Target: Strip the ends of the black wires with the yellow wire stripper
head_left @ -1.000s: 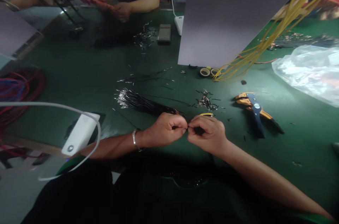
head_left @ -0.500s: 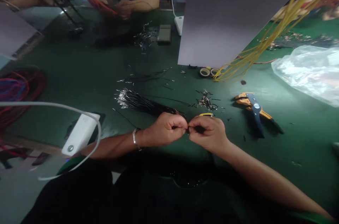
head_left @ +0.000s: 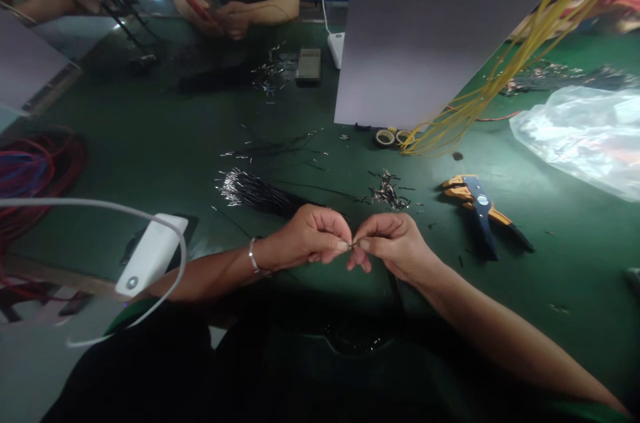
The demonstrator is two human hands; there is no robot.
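My left hand (head_left: 310, 237) and my right hand (head_left: 395, 246) meet at the fingertips over the green work mat (head_left: 150, 143). Both pinch a short, thin wire end (head_left: 354, 244), too small to show detail. Just behind my left hand lies a bundle of black wires (head_left: 255, 195) with bare silver ends pointing left. A small heap of wire scraps and metal bits (head_left: 387, 191) sits beyond my right hand. An orange and blue wire stripper (head_left: 479, 211) lies to the right of that hand, out of reach of its fingers.
A white power block (head_left: 149, 255) with a cable lies near my left forearm. Beyond are tape rolls (head_left: 385, 137), hanging yellow wires (head_left: 480, 93), a plastic bag (head_left: 580, 139), a coil of red and blue cable (head_left: 35, 173), a grey panel (head_left: 440, 23) and a co-worker's hands (head_left: 233, 19).
My fingers have shifted from curled around the wire to a fingertip pinch, with my right fingers more spread. The yellow item by my right hand no longer shows. The co-worker's red object has tilted.
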